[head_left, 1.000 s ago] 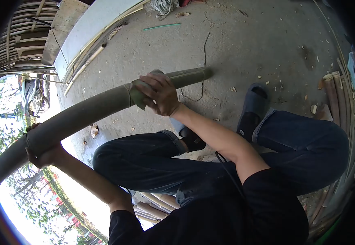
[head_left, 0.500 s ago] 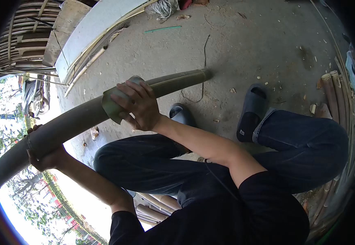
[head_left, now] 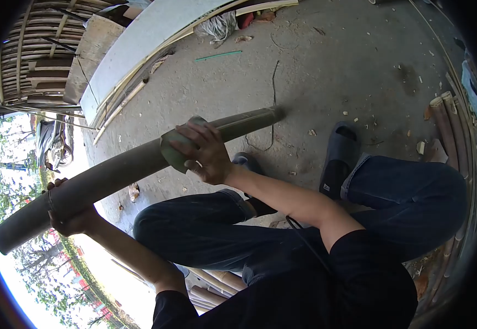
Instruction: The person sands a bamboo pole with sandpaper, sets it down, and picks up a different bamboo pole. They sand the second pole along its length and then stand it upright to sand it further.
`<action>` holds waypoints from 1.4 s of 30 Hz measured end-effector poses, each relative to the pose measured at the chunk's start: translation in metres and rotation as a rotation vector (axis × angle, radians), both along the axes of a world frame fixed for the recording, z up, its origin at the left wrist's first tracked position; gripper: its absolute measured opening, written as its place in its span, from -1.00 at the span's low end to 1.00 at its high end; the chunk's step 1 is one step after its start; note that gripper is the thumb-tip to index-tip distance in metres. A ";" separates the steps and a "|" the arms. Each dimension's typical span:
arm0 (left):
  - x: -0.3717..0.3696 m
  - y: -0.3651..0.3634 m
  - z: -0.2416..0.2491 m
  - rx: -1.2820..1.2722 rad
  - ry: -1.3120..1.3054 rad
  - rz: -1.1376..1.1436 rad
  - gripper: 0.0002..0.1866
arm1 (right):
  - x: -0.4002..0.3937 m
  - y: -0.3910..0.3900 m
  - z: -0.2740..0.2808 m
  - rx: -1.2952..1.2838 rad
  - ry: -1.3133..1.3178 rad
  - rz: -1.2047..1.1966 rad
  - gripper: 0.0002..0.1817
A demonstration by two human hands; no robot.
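A long, thick dark-green bamboo pole [head_left: 118, 171] slants from the lower left up to the floor near the middle. My left hand [head_left: 73, 211] is wrapped round it by a node near the lower-left end. My right hand [head_left: 203, 152] presses a curved green piece [head_left: 174, 151] against the pole, about midway along it, with fingers over the top; what the piece is made of is hard to tell. The pole's far end rests on the concrete floor, beyond my feet.
Several cut bamboo poles [head_left: 446, 123] lie at the right. A white curved panel [head_left: 140, 44] with bamboo strips stands upper left. A grey cloth bundle [head_left: 217, 27] and a thin green stick [head_left: 218, 56] are on the floor [head_left: 326, 66]. A motorbike [head_left: 57, 143] stands outside.
My right hand and the curved green piece have moved to the right along the pole. The whole view has shifted slightly, and my left hand still holds near the same node.
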State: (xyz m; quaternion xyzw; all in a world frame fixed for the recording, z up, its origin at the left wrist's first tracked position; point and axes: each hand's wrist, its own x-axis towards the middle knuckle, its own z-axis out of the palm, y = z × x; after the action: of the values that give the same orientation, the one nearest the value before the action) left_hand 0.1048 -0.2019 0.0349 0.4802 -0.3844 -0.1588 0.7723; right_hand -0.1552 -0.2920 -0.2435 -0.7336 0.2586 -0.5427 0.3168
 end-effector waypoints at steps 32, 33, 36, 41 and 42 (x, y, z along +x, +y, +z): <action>0.049 0.010 -0.017 0.074 0.091 0.094 -0.28 | -0.028 -0.027 -0.083 0.191 -0.009 -0.126 -0.37; 0.051 0.010 -0.017 0.066 0.108 0.083 -0.29 | -0.022 -0.023 -0.084 0.163 0.000 -0.153 -0.37; 0.053 0.004 -0.018 0.068 0.065 0.165 -0.28 | -0.043 -0.046 -0.119 0.257 0.039 -0.277 -0.40; 0.055 0.009 -0.018 -0.008 0.021 0.016 -0.24 | -0.111 -0.068 -0.219 0.584 0.106 -0.253 -0.35; 0.054 0.008 -0.018 -0.001 0.027 0.017 -0.24 | -0.101 -0.060 -0.212 0.546 0.125 -0.330 -0.34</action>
State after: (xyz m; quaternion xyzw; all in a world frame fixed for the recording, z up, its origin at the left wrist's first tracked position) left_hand 0.1593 -0.1939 0.0169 0.4809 -0.3700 -0.1586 0.7789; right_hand -0.2567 -0.3520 -0.4559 -0.6017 0.5289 -0.4513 0.3932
